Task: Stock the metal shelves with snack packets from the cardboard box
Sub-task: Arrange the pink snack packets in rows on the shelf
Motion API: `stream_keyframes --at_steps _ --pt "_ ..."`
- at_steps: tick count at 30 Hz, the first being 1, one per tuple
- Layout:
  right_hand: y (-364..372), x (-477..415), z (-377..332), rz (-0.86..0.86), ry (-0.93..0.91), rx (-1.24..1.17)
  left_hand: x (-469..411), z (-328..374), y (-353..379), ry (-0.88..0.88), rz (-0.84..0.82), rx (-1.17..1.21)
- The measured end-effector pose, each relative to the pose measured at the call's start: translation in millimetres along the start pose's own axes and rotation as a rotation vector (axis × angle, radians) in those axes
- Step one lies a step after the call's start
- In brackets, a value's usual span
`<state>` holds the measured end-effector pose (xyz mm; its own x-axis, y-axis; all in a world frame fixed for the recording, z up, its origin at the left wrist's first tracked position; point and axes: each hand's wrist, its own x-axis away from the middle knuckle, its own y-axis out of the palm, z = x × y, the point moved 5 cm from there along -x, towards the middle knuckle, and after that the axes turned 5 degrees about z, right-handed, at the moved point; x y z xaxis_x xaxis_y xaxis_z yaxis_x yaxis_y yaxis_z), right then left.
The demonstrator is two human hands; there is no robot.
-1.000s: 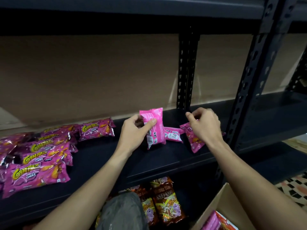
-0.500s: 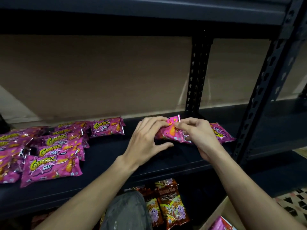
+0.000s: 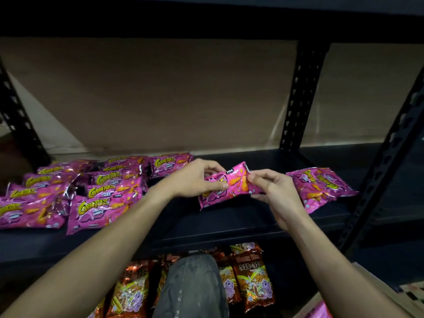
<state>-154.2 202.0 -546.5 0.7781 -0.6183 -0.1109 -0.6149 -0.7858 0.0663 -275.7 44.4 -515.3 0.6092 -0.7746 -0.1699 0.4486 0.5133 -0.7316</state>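
- Where the view cuts off at the lower right, a flap of the cardboard box (image 3: 369, 281) shows. There may be a pink wrapper inside it, but too little is visible to be sure.
- Between the forearms sits a grey-clad knee (image 3: 192, 285). Behind it, beneath the middle shelf (image 3: 229, 228), brown-orange packets (image 3: 252, 276) stand side by side, so that kind seems already stocked.
- Low over the middle shelf, near its front edge, both hands hold one pink snack packet (image 3: 231, 187).
  - The left hand (image 3: 195, 180) has its grip clenched on the packet's left half, thumb in front.
  - The right hand (image 3: 273, 191) has its grip pinching the right end.
  - I judge that two hands are used to square the packet and turn its label up before laying it down.
- Near it, toward the shelf's right end, a second pink packet (image 3: 319, 187) lies flat with its label up.
- Toward the left end, a pile of pink packets (image 3: 80, 189) overlaps from the front edge to the back edge. That leaves the middle stretch for the packet in hand.
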Motion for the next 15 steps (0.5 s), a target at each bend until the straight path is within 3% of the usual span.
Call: stream_keyframes --at_steps 8,15 --pt "13.2 0.9 37.2 -0.026 0.02 0.191 -9.7 -23.4 -71.7 -0.156 0.176 -0.071" --pt "6.3 -3.0 43.8 -0.006 -0.037 0.295 -23.8 -56.1 -89.5 -0.249 0.132 -0.225"
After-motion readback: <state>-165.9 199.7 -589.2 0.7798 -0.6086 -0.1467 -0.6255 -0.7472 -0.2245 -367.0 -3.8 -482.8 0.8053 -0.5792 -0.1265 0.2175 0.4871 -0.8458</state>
